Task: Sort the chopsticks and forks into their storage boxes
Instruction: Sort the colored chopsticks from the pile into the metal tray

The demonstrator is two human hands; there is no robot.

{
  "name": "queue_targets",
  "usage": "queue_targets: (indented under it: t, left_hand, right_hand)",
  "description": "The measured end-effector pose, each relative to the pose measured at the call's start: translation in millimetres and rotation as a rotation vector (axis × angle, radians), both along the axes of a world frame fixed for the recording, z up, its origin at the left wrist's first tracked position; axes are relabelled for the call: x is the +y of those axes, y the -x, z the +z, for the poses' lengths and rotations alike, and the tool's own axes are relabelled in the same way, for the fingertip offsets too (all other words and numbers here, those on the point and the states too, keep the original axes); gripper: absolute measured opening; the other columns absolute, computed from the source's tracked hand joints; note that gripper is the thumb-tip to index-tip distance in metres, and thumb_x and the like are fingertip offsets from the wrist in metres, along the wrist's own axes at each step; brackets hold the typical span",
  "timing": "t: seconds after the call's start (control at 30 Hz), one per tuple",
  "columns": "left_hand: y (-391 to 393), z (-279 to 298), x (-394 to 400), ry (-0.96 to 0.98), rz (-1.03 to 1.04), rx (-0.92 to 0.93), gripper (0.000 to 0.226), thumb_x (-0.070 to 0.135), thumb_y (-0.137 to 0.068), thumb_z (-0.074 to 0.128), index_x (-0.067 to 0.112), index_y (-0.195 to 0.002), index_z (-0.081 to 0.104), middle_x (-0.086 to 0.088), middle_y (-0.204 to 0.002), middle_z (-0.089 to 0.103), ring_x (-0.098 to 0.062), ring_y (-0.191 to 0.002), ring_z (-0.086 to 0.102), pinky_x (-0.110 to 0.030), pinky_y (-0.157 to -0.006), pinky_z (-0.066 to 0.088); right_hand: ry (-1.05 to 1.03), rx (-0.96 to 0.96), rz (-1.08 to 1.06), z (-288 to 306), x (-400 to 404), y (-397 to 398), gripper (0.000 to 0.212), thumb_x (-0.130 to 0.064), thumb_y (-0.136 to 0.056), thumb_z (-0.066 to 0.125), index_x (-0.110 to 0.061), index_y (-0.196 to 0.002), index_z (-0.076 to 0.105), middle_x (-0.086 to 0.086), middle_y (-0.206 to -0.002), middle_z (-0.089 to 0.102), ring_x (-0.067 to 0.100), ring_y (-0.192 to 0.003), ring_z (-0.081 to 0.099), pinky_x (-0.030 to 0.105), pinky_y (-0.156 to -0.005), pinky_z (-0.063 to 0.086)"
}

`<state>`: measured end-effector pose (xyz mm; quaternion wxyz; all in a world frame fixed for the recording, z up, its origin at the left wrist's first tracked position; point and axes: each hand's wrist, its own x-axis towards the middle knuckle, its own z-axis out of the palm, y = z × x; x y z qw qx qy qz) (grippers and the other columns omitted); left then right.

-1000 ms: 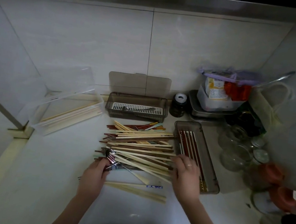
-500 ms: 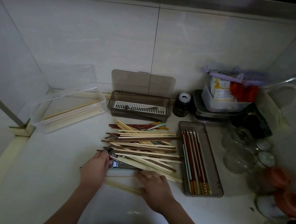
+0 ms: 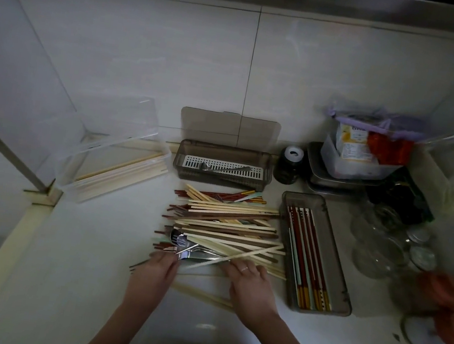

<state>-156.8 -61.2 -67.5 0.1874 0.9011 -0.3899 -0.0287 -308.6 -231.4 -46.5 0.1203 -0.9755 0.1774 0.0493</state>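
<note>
Mixed pile: chopsticks heaped mid-counter, lying crosswise, pale bamboo over dark brown and red ones; they look light, stiff, smooth, likely to roll and slide off each other.
Forks: shiny metal, tangled at the pile's near left end, partly under pale sticks; heavier and slicker than the wood, I'd judge, so take them by the handles, clear of the tines.
Where to grip: chopsticks near one end, a few pinched side by side so they stay parallel; pulling one from mid-pile would probably drag its neighbours.
Left hand: at the pile's near left corner, fingertips right at the fork ends; blurred, so whether it holds anything, I cannot tell.
Right hand: just beside it, fingers curled down onto pale sticks at the pile's near edge; looks like a pinch on a pale chopstick slanting up, though the contact is hidden.
Stray pair: pale sticks on the counter near the front edge, between the wrists.
Grey tray: right of the pile, red and teal chopsticks lined up inside.
Clear box: toward the counter's left edge, lid up, pale chopsticks inside.
Smoky box: against the back wall, lid up, one metal piece on its white rack.
Jars: glass, crowding the right side; breakable, keep long sticks from swinging there.
</note>
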Motion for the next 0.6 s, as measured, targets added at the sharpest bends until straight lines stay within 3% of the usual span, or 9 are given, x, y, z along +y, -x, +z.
queue_targets:
  t: [0.13,0.27,0.37,0.47,0.6]
  left_hand:
    - [0,-8,4,0.031,-0.03,0.036,0.033,0.033,-0.079,0.042,0.015,-0.086,0.07,-0.001,-0.091,0.068,-0.021,-0.078,0.067,-0.025,-0.064,0.053]
    - [4,-8,2,0.045,-0.006,0.083,0.035,0.032,-0.078,0.043,0.014,-0.089,0.072,-0.002,-0.099,0.065,-0.019,-0.081,0.064,-0.027,-0.064,0.054]
    - [4,-10,-1,0.084,-0.005,0.114,0.02,0.019,-0.076,0.056,0.012,-0.087,0.07,-0.005,-0.102,0.06,-0.013,-0.089,0.055,-0.024,-0.07,0.05]
    - [-2,-9,-9,0.057,-0.038,0.199,0.009,0.003,-0.074,0.067,0.007,-0.082,0.067,-0.007,-0.099,0.056,-0.02,-0.086,0.056,-0.026,-0.08,0.047]
    - [-1,-3,-13,0.053,-0.026,0.26,0.006,0.009,-0.076,0.071,0.01,-0.076,0.065,-0.003,-0.089,0.055,-0.014,-0.082,0.046,-0.029,-0.074,0.043]
  right_hand:
    - [0.021,0.0,-0.042,1,-2,3,0.057,-0.019,-0.053,0.074,-0.032,-0.108,0.065,-0.009,-0.109,0.067,0.012,-0.101,0.064,0.032,-0.079,0.054]
    - [-0.027,-0.021,-0.054,2,-5,-1,0.051,-0.012,-0.082,0.053,-0.021,-0.131,0.048,0.002,-0.13,0.057,0.022,-0.124,0.049,0.04,-0.099,0.04]
    - [-0.057,-0.014,-0.087,4,-7,-7,0.043,-0.012,-0.091,0.045,-0.021,-0.133,0.04,0.005,-0.133,0.051,0.024,-0.125,0.043,0.037,-0.102,0.034]
    - [-0.115,-0.021,-0.152,-2,-10,-2,0.042,-0.012,-0.091,0.05,-0.022,-0.13,0.039,0.004,-0.135,0.044,0.023,-0.123,0.042,0.033,-0.096,0.04]
    - [-0.165,0.013,-0.218,-8,-17,6,0.042,-0.024,-0.092,0.053,-0.022,-0.132,0.039,0.0,-0.138,0.042,0.02,-0.127,0.036,0.033,-0.1,0.036]
